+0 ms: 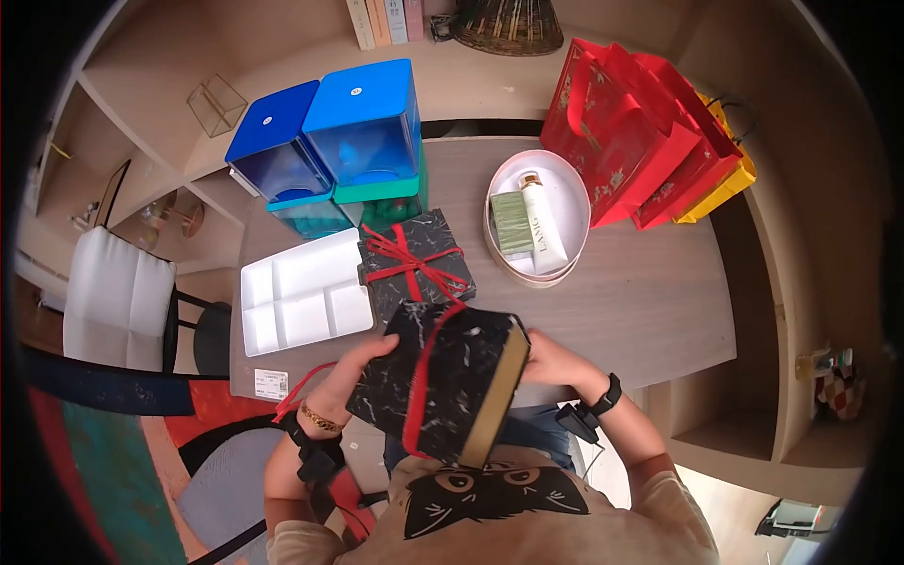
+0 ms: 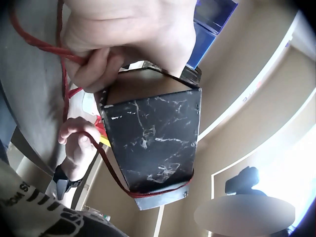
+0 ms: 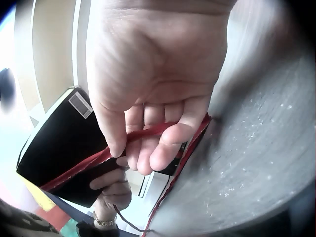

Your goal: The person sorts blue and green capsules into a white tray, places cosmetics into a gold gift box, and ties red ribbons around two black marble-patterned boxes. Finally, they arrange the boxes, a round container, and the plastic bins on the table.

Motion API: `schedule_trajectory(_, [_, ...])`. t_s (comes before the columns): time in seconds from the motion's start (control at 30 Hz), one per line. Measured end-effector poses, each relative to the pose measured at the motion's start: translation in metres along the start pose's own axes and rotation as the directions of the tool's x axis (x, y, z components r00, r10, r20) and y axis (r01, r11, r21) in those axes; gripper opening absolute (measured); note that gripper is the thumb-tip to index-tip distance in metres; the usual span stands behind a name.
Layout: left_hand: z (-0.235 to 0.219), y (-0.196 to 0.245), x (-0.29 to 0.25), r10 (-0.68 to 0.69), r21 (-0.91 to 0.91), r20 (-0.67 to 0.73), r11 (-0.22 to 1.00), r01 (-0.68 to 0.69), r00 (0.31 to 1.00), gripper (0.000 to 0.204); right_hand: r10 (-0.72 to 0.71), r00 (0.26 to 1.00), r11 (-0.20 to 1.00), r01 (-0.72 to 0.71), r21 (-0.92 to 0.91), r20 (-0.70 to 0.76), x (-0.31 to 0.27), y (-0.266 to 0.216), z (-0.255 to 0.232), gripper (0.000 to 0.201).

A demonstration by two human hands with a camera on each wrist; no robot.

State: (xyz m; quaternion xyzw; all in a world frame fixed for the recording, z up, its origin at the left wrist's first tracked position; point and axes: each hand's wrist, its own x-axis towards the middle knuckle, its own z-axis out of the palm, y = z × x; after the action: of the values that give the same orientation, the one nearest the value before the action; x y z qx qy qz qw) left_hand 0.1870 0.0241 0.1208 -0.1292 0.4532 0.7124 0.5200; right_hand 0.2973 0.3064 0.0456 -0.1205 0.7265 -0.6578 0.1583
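Note:
A black marbled box (image 1: 461, 377) with gold-coloured sides is tilted above the table's front edge, a red ribbon (image 1: 419, 386) running across it. My left hand (image 1: 353, 377) grips the box from the left; in the left wrist view, ribbon also passes by that hand's curled fingers (image 2: 96, 71). On the right side, my right hand (image 1: 556, 363) pinches the ribbon (image 3: 89, 163) between thumb and fingers, as the right wrist view shows, with the palm off the box. Beyond the held box lies another black marbled box (image 1: 424, 254) tied with a red bow.
A white compartment tray (image 1: 306, 292) lies at the left, with blue and green stacked containers (image 1: 363, 113) behind. A round box (image 1: 492, 226) holds a tube and a green packet. Red bags (image 1: 612, 141) and a yellow bag (image 1: 739, 188) stand back right.

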Motion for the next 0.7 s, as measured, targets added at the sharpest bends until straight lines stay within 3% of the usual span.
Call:
schedule_trajectory(0.07, [0.001, -0.004, 0.006, -0.075, 0.073, 0.063, 0.995, 0.070, 0.995, 0.035, -0.086, 0.994, 0.985, 0.095, -0.147, 0.064, 0.008, 0.023, -0.010, 0.016])
schedule_trajectory(0.1, [0.008, -0.003, 0.006, -0.095, 0.152, 0.173, 0.986, 0.069, 0.980, 0.041, -0.140, 0.989, 0.986, 0.144, -0.082, 0.047, 0.014, 0.017, -0.008, 0.020])
schedule_trajectory(0.2, [0.012, -0.011, 0.017, 0.012, 0.469, 0.370, 0.861, -0.198, 0.929, 0.055, 0.079, 0.997, 0.997, -0.079, 0.025, -0.007, 0.021, 0.011, -0.008, 0.017])
schedule_trajectory(0.23, [0.021, -0.008, 0.010, -0.003, 0.510, 0.357, 0.838, -0.192, 0.934, 0.054, 0.201, 0.979, 0.960, -0.205, 0.193, 0.040, 0.022, 0.021, -0.011, 0.015])
schedule_trajectory(0.33, [0.009, -0.024, 0.023, 0.109, 0.590, 0.357, 0.744, -0.314, 0.928, 0.054, 0.354, 0.931, 0.816, -0.352, 0.458, 0.084, 0.017, -0.003, -0.026, 0.021])
schedule_trajectory(0.37, [-0.004, -0.033, 0.033, 0.186, 0.660, 0.366, 0.639, -0.395, 0.912, 0.056, 0.384, 0.922, 0.792, -0.357, 0.496, 0.052, 0.015, -0.014, -0.027, 0.023])
schedule_trajectory(0.47, [0.011, -0.026, 0.021, 0.183, 0.849, 0.324, 0.376, -0.371, 0.928, 0.058, 0.311, 0.949, 0.720, -0.270, 0.639, 0.051, 0.009, -0.008, -0.033, 0.032])
schedule_trajectory(0.57, [0.011, -0.041, 0.024, 0.268, 0.835, 0.334, 0.361, -0.416, 0.904, 0.063, 0.155, 0.988, 0.884, -0.130, 0.450, -0.021, -0.001, -0.025, -0.034, 0.042])
schedule_trajectory(0.67, [0.015, -0.042, 0.021, 0.308, 0.832, 0.346, 0.335, -0.442, 0.886, 0.071, 0.125, 0.982, 0.981, -0.101, 0.166, -0.140, -0.009, -0.035, -0.038, 0.053])
schedule_trajectory(0.7, [0.016, -0.041, 0.019, 0.329, 0.832, 0.360, 0.310, -0.460, 0.873, 0.073, 0.081, 0.979, 0.994, -0.092, -0.054, -0.185, -0.011, -0.045, -0.041, 0.055])
